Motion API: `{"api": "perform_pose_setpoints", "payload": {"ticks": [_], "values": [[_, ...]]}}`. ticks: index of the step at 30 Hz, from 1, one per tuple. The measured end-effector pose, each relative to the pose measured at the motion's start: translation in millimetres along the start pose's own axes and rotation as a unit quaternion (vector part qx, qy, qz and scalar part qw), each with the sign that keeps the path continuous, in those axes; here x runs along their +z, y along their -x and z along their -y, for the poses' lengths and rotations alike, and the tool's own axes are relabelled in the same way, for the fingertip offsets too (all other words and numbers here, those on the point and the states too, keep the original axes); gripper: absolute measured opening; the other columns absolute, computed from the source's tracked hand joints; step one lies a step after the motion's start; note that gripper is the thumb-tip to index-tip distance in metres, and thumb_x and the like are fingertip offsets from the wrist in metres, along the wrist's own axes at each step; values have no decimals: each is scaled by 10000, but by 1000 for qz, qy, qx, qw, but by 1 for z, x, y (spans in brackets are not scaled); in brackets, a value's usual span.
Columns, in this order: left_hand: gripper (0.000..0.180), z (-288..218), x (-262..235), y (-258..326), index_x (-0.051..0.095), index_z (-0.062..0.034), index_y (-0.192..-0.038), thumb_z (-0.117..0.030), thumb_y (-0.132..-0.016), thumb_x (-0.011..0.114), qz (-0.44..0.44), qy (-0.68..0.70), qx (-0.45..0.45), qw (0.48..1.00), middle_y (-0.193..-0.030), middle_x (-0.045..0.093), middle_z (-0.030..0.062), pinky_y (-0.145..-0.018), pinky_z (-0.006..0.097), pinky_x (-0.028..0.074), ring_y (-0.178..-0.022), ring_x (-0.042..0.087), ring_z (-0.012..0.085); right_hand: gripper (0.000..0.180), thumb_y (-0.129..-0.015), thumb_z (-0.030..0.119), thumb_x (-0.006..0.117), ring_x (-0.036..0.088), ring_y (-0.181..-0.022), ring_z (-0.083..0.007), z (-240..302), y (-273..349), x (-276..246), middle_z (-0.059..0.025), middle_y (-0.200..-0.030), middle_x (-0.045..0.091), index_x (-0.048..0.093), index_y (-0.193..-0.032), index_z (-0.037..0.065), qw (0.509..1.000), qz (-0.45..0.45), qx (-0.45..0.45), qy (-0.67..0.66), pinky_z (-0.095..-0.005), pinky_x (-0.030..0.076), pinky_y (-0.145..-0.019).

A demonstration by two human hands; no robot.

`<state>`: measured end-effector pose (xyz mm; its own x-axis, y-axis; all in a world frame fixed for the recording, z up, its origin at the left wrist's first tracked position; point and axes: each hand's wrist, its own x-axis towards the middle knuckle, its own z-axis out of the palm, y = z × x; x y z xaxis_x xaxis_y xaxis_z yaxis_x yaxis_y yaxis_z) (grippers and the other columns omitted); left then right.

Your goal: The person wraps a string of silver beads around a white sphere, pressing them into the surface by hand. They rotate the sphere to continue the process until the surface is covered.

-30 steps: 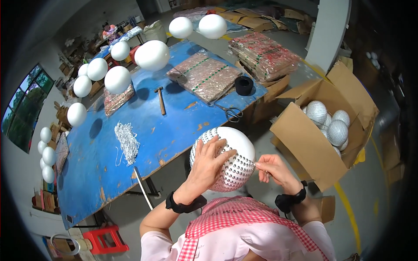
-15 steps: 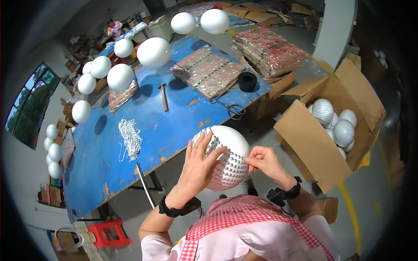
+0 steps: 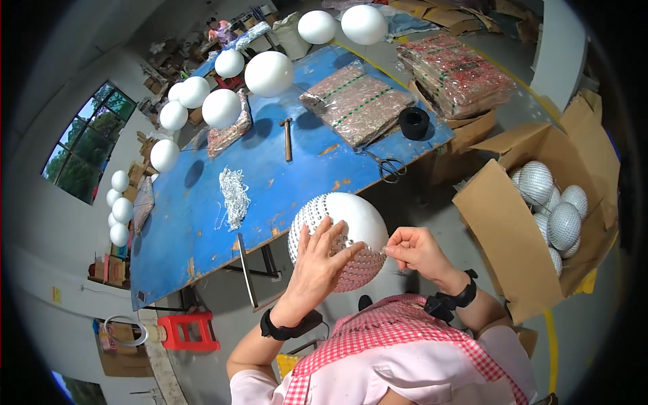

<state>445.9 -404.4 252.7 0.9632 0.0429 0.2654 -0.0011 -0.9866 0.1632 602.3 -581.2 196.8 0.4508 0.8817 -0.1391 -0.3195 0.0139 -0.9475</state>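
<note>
In front of my chest is a large white ball (image 3: 364,219), its left and lower parts covered with rows of silver beads. My left hand (image 3: 316,262) lies spread over the beaded side, fingers stretched out and touching the ball. At the ball's right edge, my right hand (image 3: 415,255) is closed in a pinch, thumb against forefinger, on the end of a bead string that leads to the ball. The pinched end itself is mostly hidden by the fingertips. What bears the ball from below cannot be seen.
A blue table (image 3: 196,229) carries a heap of silver bead strings (image 3: 234,199), a hammer (image 3: 287,140), scissors (image 3: 390,170), a black roll (image 3: 414,123) and wrapped packs (image 3: 354,101). Several white balls (image 3: 268,74) stand beyond. An open carton (image 3: 513,236) at right holds beaded balls.
My head view has shifted, so the surroundings sit further right. The ball appears turned, with more beads showing on its left. My left hand stays on it and my right still pinches at its edge.
</note>
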Motion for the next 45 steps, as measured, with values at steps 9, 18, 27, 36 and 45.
{"api": "perform_pose_setpoints", "payload": {"ticks": [9,18,27,36,45], "values": [[474,-4,2,1,669,-259,-1204,-72,-772,728,11,-1,-29,1000,-1419,452,161,-1108,611,216,-1371,348,421,165,-919,151,642,540,-534,-56,-36,-16,-16,-23,-639,598,589,-847,13,986,-70,-79,130,-211,398,-461],[482,-3,8,0,628,-217,-1236,-117,-778,742,-12,-2,-44,999,-1497,365,176,-1113,613,198,-1405,282,432,169,-844,139,739,542,-572,-48,-26,-11,-27,9,-666,598,629,-847,11,982,65,-108,141,-215,435,-522],[450,-7,7,-4,672,-264,-1176,-54,-781,720,4,-11,-40,999,-1400,467,132,-1119,594,215,-1356,377,386,270,-961,253,589,590,-586,-67,-20,-9,-27,-3,-650,622,645,-826,26,992,64,85,74,-213,451,-538],[498,-7,8,1,611,-168,-1259,-21,-791,695,-23,33,-63,997,-1407,486,120,-1127,578,205,-1371,380,339,130,-891,101,687,524,-589,-33,-14,4,-27,20,-700,586,624,-822,10,993,86,-30,80,-191,414,-515],[436,-8,17,3,624,-195,-1225,-78,-812,701,-22,7,-51,998,-1442,466,104,-1108,592,224,-1367,395,317,154,-896,118,665,521,-562,-29,-13,11,-30,20,-672,586,627,-789,14,994,100,-4,-34,-188,403,-491]]}}
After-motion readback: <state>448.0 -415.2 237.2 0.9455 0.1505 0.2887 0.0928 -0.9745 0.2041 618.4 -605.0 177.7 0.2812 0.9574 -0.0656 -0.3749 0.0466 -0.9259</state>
